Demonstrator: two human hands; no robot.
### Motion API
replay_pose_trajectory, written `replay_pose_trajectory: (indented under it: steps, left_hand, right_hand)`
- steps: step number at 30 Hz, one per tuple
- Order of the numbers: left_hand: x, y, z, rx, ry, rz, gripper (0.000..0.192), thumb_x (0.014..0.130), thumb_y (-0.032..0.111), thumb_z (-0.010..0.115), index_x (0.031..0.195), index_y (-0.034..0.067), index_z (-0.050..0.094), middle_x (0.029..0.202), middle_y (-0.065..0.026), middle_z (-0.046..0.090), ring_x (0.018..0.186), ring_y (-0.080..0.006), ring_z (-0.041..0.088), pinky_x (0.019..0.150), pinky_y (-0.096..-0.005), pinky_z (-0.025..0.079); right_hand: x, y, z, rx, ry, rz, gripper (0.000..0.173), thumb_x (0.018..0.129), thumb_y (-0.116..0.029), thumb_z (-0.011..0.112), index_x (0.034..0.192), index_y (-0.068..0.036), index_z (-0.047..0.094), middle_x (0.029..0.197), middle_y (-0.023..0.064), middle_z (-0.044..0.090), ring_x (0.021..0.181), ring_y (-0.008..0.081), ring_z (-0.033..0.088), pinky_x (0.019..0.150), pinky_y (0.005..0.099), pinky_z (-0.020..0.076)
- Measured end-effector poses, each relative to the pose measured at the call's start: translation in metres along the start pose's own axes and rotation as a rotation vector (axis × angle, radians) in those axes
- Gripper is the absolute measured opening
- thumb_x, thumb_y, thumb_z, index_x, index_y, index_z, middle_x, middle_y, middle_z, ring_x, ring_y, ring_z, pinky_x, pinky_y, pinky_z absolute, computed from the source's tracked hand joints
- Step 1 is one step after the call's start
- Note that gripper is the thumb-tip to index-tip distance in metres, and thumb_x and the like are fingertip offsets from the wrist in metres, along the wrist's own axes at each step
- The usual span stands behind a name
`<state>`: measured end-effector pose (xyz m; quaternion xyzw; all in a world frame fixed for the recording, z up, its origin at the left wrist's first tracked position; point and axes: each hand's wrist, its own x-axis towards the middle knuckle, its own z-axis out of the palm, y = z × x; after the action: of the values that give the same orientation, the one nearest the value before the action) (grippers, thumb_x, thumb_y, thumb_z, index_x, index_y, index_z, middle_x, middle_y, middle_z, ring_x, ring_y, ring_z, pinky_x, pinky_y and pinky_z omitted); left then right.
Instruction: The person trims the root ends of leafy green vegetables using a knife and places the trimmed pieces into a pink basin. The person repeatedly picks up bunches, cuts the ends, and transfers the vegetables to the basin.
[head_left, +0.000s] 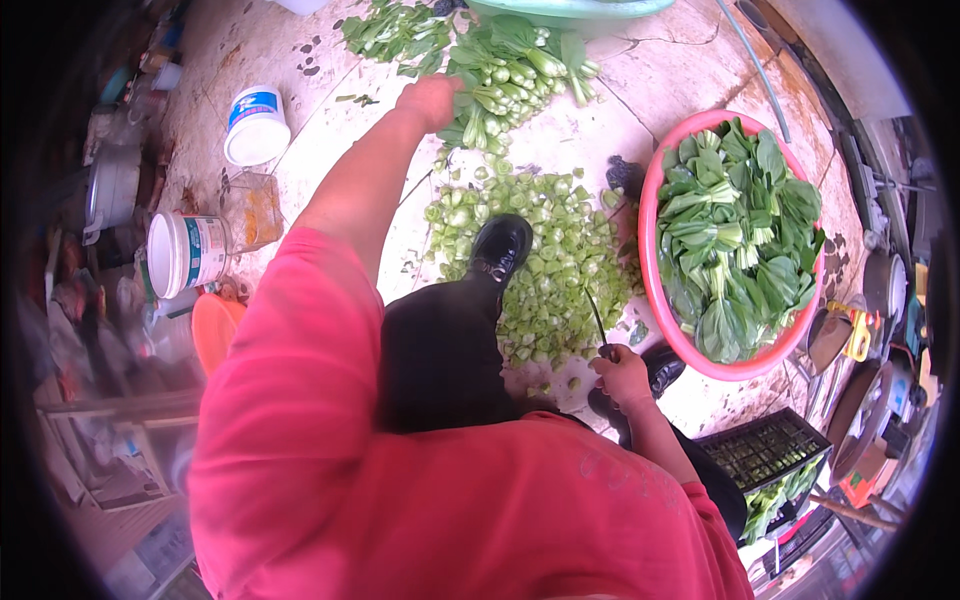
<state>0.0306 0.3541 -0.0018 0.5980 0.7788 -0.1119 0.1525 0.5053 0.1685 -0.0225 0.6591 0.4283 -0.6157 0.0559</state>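
My left hand (431, 101) reaches out to the left edge of a pile of bok choy (517, 71) on the floor. Leaves hide its fingertips, so whether it grips a stalk does not show. In my right hand (626, 379) is a knife (595, 311) by its dark handle, the thin blade pointing away from me. Cut bok choy bases (559, 247) lie in a wide heap between my feet. To the right, a pink oval tub (651, 247) holds leafy bok choy (739, 232) with the bases trimmed.
One black shoe (504, 244) rests among the cut bases. White plastic buckets (259, 127) stand at left near a clear container (259, 210) and an orange basin (214, 330). A green basin (577, 7) sits at the far edge. Low right is a black plastic crate (765, 450) with greens.
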Motion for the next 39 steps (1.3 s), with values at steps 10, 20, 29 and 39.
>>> replay_pose_trajectory:
  steps: [10,20,29,39]
  left_hand:
    - [0.065,0.014,0.056,-0.029,0.232,0.122,0.055,0.079,0.001,0.062,0.131,0.019,0.059,0.127,-0.0075,0.057,0.123,-0.0276,0.05,0.106,-0.0366,0.041]
    - [0.065,-0.022,0.038,-0.2,0.177,0.229,0.044,0.071,0.022,0.075,0.111,0.011,0.057,0.105,-0.0102,0.062,0.112,-0.0291,0.054,0.107,-0.0436,0.037]
    - [0.135,-0.047,0.015,-0.125,0.111,0.404,0.043,0.073,0.011,0.072,0.111,0.017,0.054,0.099,-0.0065,0.064,0.106,-0.0276,0.058,0.103,-0.0395,0.036]
    - [0.162,-0.032,0.027,0.125,0.063,0.584,0.069,0.069,0.006,0.071,0.135,0.019,0.054,0.137,-0.0039,0.049,0.13,-0.0247,0.042,0.117,-0.0404,0.024]
  right_hand:
    - [0.04,0.003,-0.009,-0.187,-0.052,-0.027,0.033,0.084,-0.018,0.067,0.111,0.0,0.062,0.077,0.0057,0.065,0.059,0.0118,0.061,0.049,0.0272,0.0477]
    - [0.056,-0.024,-0.002,-0.183,-0.099,0.087,0.033,0.084,-0.019,0.068,0.111,0.001,0.063,0.078,0.0098,0.066,0.056,0.0138,0.061,0.049,0.029,0.0485]
    - [0.078,-0.01,-0.001,-0.144,-0.125,0.174,0.03,0.082,-0.014,0.07,0.105,0.002,0.063,0.076,0.0077,0.064,0.054,0.0129,0.059,0.048,0.0275,0.0479]
    - [0.082,-0.004,-0.012,-0.176,-0.094,0.263,0.031,0.083,-0.02,0.069,0.105,0.002,0.066,0.087,0.0131,0.071,0.061,0.0175,0.066,0.059,0.0308,0.0543]
